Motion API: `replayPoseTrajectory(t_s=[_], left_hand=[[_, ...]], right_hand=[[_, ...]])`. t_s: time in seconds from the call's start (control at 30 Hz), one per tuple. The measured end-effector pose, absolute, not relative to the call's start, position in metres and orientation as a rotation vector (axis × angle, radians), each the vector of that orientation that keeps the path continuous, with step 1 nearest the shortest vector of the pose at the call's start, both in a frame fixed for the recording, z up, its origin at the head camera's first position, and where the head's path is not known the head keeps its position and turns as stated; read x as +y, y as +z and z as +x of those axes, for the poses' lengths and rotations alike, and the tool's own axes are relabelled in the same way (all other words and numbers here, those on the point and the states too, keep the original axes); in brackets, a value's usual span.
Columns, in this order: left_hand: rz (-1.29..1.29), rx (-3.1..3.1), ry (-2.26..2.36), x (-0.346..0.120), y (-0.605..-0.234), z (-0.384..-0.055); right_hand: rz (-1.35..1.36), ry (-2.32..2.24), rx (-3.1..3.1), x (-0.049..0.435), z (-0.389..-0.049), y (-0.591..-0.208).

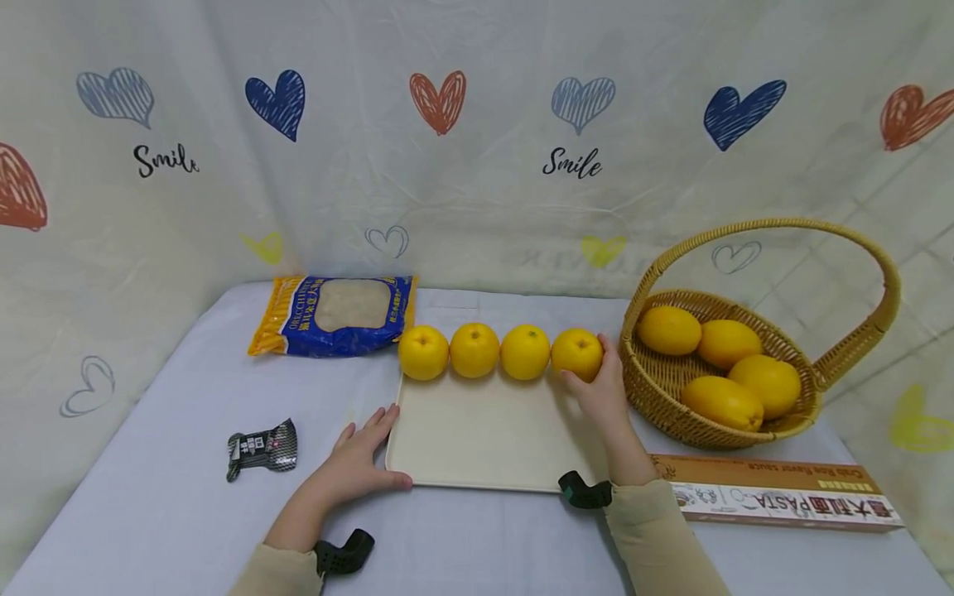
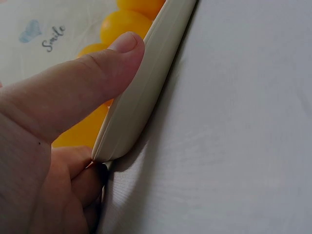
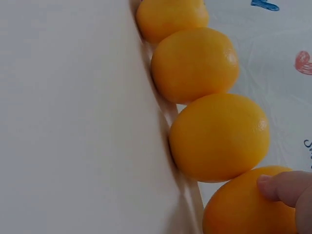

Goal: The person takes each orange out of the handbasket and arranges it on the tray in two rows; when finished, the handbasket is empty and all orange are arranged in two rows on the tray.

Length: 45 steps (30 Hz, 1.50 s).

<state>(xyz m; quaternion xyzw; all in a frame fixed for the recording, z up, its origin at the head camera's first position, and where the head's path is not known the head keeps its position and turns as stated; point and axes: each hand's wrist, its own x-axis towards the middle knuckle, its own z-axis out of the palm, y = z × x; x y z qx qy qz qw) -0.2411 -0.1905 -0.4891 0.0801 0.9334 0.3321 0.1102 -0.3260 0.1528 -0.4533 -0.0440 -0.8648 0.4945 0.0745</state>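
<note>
A cream rectangular tray [image 1: 492,439] lies on the table, with several oranges [image 1: 474,350] lined up side by side along its far edge. My right hand [image 1: 605,401] grips the rightmost orange [image 1: 575,352], thumb at its near side and fingers round its right side. In the right wrist view one digit [image 3: 287,187] presses on this orange [image 3: 239,209], which sits against its neighbour [image 3: 219,138]. My left hand [image 1: 356,465] holds the tray's near left corner. Its thumb [image 2: 100,73] lies over the front rim in the left wrist view, while the other fingers are at the left side, partly hidden.
To the right stands a wicker basket [image 1: 659,406] with a tall handle, holding several yellow-orange fruits [image 1: 721,403]. A pasta box [image 1: 782,494] lies before it. At the back left is a blue and yellow pasta bag [image 1: 335,314]; a small black packet [image 1: 262,449] lies left of my left hand.
</note>
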Motion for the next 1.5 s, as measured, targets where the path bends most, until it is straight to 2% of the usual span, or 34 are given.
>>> replayPoseTrajectory(t_s=[0.37, 1.5], left_hand=[[0.239, 2.750, 0.969, -0.1911, -0.4897, -0.2408], [0.234, 2.749, 0.962, -0.1902, -0.4895, -0.2410]], right_hand=[[-0.236, 1.499, -2.654, 0.1510, -0.3261, -0.4550], [-0.247, 1.413, -2.704, 0.1504, -0.3225, -0.4535]])
